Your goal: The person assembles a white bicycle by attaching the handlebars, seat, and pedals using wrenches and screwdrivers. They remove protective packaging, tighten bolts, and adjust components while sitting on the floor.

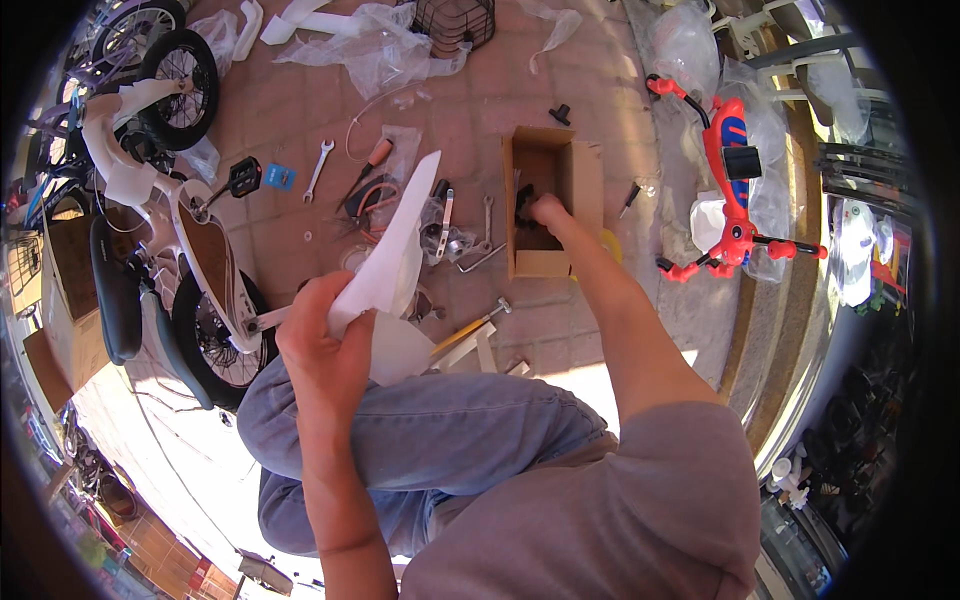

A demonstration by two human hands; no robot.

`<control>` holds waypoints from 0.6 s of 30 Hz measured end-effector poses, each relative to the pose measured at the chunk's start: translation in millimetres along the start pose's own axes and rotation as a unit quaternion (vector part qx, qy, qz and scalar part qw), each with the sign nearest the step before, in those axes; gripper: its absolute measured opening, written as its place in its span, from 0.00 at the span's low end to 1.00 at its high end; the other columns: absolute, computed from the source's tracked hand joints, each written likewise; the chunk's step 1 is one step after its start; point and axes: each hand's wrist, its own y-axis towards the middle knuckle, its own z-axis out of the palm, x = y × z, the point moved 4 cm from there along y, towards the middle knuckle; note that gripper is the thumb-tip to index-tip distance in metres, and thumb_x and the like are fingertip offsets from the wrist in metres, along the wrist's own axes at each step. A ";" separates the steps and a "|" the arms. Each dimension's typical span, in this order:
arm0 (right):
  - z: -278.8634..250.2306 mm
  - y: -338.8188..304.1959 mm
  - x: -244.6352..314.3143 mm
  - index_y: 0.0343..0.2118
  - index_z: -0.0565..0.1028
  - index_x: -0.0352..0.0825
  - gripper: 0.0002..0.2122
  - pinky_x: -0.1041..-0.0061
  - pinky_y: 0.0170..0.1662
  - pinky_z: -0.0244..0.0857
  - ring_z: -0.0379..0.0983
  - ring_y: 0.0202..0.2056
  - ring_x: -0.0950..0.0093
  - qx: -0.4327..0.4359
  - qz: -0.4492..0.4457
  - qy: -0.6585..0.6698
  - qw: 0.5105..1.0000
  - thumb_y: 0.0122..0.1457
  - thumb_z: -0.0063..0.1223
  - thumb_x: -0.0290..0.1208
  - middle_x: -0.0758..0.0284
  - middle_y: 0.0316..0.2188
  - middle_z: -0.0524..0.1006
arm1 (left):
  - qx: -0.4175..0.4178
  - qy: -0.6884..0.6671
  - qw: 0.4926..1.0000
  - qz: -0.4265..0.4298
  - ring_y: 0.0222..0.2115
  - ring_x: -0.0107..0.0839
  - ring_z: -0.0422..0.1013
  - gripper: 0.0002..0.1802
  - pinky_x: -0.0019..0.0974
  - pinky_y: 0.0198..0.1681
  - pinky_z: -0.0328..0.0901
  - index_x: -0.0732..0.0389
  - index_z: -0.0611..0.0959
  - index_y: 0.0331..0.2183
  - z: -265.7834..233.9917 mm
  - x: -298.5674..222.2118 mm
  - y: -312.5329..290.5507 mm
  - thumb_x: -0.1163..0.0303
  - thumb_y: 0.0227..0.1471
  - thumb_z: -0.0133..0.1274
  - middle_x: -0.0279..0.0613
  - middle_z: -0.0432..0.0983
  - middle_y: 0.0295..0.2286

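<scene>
My left hand (325, 335) is closed round a white pointed piece (392, 255), which looks like foam sheet or a wrapped part. Its tip points up and away, and a loose white flap hangs beside my knee. My right hand (546, 209) reaches down into an open cardboard box (588, 185), with its fingers bent at a small black part (524, 203) against the box's left side. The fingertips are partly hidden, so the exact grip does not show.
A white bicycle (188, 225) stands at left. Between it and the box lie a wrench (319, 170), a screwdriver (370, 165), a hammer (472, 326) and other tools. A red toy scooter (732, 190) is at right. Plastic wrap (370, 50) and a wire basket (455, 22) lie far off.
</scene>
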 end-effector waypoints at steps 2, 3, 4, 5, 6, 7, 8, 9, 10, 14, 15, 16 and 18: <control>43.2 37.6 -26.3 0.39 0.74 0.28 0.14 0.65 0.36 0.65 0.72 0.36 0.68 0.028 0.045 0.131 0.990 0.51 0.53 0.31 0.57 0.34 0.76 | 0.007 0.000 1.000 -0.008 0.26 0.39 0.72 0.16 0.33 0.32 0.65 0.65 0.77 0.32 1.0 -2.3 0.6 0.84 0.34 0.55 0.46 0.74 0.26; 62.5 54.1 -43.6 0.39 0.74 0.27 0.15 0.64 0.37 0.65 0.72 0.38 0.67 0.039 0.071 0.195 0.977 0.52 0.53 0.31 0.57 0.36 0.76 | 0.014 -0.003 1.000 -0.012 0.26 0.39 0.72 0.16 0.33 0.32 0.65 0.65 0.77 0.32 3.4 -2.8 1.4 0.84 0.34 0.55 0.46 0.74 0.26; 75.8 68.4 -63.9 0.40 0.74 0.28 0.15 0.64 0.38 0.65 0.72 0.38 0.67 0.007 0.102 0.259 0.960 0.52 0.53 0.32 0.58 0.37 0.76 | 0.020 -0.004 1.000 -0.010 0.26 0.40 0.72 0.16 0.34 0.32 0.65 0.65 0.77 0.32 5.8 -2.1 2.4 0.84 0.34 0.55 0.46 0.74 0.26; 81.7 82.1 -85.5 0.41 0.74 0.28 0.16 0.65 0.39 0.65 0.72 0.39 0.67 -0.032 0.132 0.321 0.937 0.52 0.53 0.33 0.58 0.38 0.76 | 0.026 -0.011 1.000 -0.005 0.26 0.40 0.72 0.16 0.34 0.32 0.65 0.65 0.77 0.32 9.1 -0.2 4.6 0.84 0.34 0.55 0.46 0.74 0.26; 88.5 85.0 -74.9 0.42 0.74 0.28 0.17 0.65 0.41 0.65 0.72 0.40 0.66 -0.053 0.149 0.381 0.911 0.51 0.54 0.34 0.59 0.38 0.76 | 0.019 -0.001 1.000 -0.007 0.26 0.41 0.72 0.16 0.34 0.32 0.65 0.65 0.77 0.32 7.7 1.3 4.3 0.84 0.34 0.54 0.46 0.74 0.26; 93.5 85.2 -67.0 0.42 0.73 0.28 0.18 0.65 0.41 0.64 0.72 0.40 0.67 -0.107 0.176 0.395 0.895 0.51 0.54 0.35 0.59 0.39 0.76 | 0.022 0.005 1.000 -0.015 0.27 0.41 0.73 0.16 0.34 0.32 0.65 0.65 0.78 0.32 6.8 1.4 4.4 0.84 0.34 0.55 0.46 0.74 0.26; 100.3 83.5 -58.6 0.42 0.73 0.28 0.19 0.65 0.41 0.64 0.71 0.40 0.67 -0.162 0.204 0.407 0.875 0.51 0.54 0.36 0.60 0.39 0.76 | 0.027 0.010 0.999 -0.021 0.28 0.41 0.73 0.16 0.35 0.33 0.65 0.65 0.78 0.32 6.0 0.5 4.9 0.83 0.33 0.55 0.46 0.74 0.26; 104.0 79.3 -49.8 0.43 0.73 0.28 0.19 0.65 0.41 0.64 0.71 0.40 0.67 -0.215 0.230 0.418 0.852 0.51 0.55 0.37 0.60 0.39 0.76 | 0.029 0.016 0.999 -0.028 0.28 0.42 0.73 0.16 0.35 0.33 0.66 0.65 0.78 0.32 4.7 0.6 4.4 0.83 0.33 0.55 0.47 0.74 0.27; 105.1 77.4 -42.4 0.43 0.72 0.29 0.19 0.66 0.41 0.64 0.71 0.41 0.67 -0.216 0.229 0.406 0.858 0.51 0.54 0.37 0.60 0.40 0.75 | 0.031 0.025 0.999 -0.021 0.28 0.38 0.72 0.16 0.33 0.33 0.65 0.65 0.78 0.32 4.4 0.9 3.9 0.83 0.34 0.54 0.45 0.74 0.26; 102.6 86.1 -36.5 0.44 0.71 0.31 0.19 0.64 0.42 0.65 0.70 0.42 0.63 -0.134 0.229 0.346 0.900 0.51 0.54 0.37 0.58 0.43 0.73 | 0.049 0.038 0.998 0.016 0.27 0.32 0.71 0.17 0.30 0.33 0.64 0.65 0.78 0.33 6.3 0.7 4.5 0.84 0.33 0.52 0.42 0.74 0.26; 100.6 90.5 -38.5 0.44 0.71 0.32 0.19 0.63 0.43 0.65 0.70 0.43 0.61 -0.113 0.226 0.322 0.912 0.51 0.54 0.37 0.58 0.44 0.73 | 0.055 0.037 0.997 0.027 0.27 0.32 0.71 0.17 0.31 0.33 0.65 0.65 0.78 0.33 7.2 -0.2 5.3 0.84 0.33 0.52 0.42 0.74 0.26; 100.8 94.6 -38.4 0.45 0.71 0.32 0.19 0.63 0.43 0.66 0.70 0.43 0.60 -0.091 0.219 0.296 0.925 0.51 0.54 0.37 0.57 0.44 0.72 | 0.060 0.034 0.997 0.027 0.27 0.32 0.71 0.17 0.31 0.33 0.64 0.65 0.78 0.33 7.4 0.0 5.7 0.85 0.32 0.52 0.42 0.74 0.26; 102.5 100.2 -40.9 0.45 0.71 0.33 0.20 0.62 0.43 0.66 0.70 0.44 0.58 -0.057 0.201 0.227 0.951 0.50 0.54 0.37 0.57 0.45 0.71 | 0.071 0.024 0.997 0.026 0.27 0.33 0.71 0.17 0.31 0.33 0.64 0.65 0.78 0.32 9.4 0.1 6.3 0.85 0.32 0.52 0.42 0.74 0.26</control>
